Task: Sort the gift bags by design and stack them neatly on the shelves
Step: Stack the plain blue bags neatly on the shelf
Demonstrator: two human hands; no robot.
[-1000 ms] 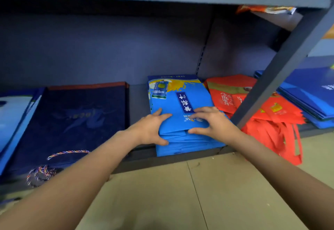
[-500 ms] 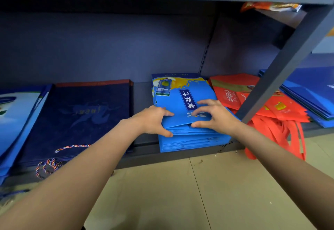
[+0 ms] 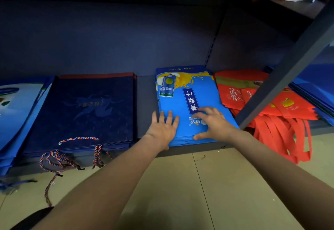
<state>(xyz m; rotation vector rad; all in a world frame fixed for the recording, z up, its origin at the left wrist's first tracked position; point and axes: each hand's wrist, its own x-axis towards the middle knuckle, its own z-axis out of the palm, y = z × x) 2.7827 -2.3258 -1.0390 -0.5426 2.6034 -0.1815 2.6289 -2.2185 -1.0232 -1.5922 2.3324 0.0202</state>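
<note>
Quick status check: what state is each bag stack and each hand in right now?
Light blue bag stack: flat on shelf, both hands on top.
Navy bag stack: flat, rope handles hanging over the shelf edge.
Red bag pile: untidy, handles spilling over the edge.
Left hand: fingers straight, pressing the stack's near left corner.
Right hand: fingers spread, resting on top.

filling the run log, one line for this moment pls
left hand flat on bright blue bag stack | right hand flat on top

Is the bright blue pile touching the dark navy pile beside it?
Apart. The head view shows bare shelf between the bright blue pile and dark navy pile.
</note>
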